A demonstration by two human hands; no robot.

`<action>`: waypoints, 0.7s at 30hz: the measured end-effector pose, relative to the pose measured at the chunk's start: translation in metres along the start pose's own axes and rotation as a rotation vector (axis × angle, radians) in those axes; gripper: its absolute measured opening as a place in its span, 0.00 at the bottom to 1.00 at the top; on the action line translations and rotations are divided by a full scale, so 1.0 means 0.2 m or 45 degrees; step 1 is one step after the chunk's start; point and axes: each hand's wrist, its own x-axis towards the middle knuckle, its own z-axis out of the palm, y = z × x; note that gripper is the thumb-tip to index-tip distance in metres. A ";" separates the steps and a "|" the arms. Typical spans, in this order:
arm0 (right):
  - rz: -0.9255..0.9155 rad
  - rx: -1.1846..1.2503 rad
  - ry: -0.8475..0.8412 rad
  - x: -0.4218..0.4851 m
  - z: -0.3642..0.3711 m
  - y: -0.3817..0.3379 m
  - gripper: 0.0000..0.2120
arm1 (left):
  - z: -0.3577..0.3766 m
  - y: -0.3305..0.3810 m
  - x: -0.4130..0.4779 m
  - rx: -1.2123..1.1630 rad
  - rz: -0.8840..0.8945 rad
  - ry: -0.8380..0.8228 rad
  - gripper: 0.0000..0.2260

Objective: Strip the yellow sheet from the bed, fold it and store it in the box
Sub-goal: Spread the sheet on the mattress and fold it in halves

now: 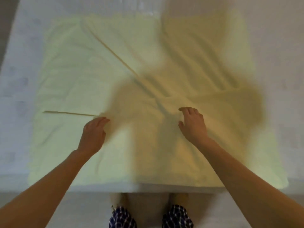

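The yellow sheet (79,76) lies spread over the bed, wrinkled, with two darker hem lines crossing it, one diagonal from the upper left and one level at the left. My left hand (93,134) rests on the sheet at the end of the level hem, fingers relaxed and slightly bent. Over a bunched fold near the middle, my right hand (192,124) is spread with fingers and thumb apart, touching the cloth. The picture is blurred. No box is in view.
The white mattress (14,99) shows around the sheet on the left, right and far sides. Its near edge runs across the bottom. Below it are the floor and my legs in checked shorts (176,216).
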 end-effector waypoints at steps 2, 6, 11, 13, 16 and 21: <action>-0.104 -0.086 0.005 0.16 0.08 -0.22 0.27 | -0.05 -0.30 0.10 0.199 0.007 -0.118 0.29; -0.170 -0.348 -0.242 0.38 0.24 -0.44 0.38 | -0.08 -0.75 0.22 0.429 0.094 -0.396 0.37; 0.024 -0.403 -0.243 0.44 0.21 -0.44 0.21 | -0.15 -0.98 0.26 0.311 0.145 -0.591 0.18; -0.001 -0.378 -0.248 0.43 0.10 -0.41 0.16 | -0.23 -1.07 0.19 0.272 0.116 -0.714 0.15; -0.079 -0.311 -0.054 0.36 -0.09 -0.40 0.11 | -0.47 -1.20 0.15 0.077 0.014 -0.532 0.14; 0.212 -0.218 0.305 0.55 -0.18 -0.51 0.11 | -0.74 -1.25 0.48 0.087 -0.018 0.035 0.12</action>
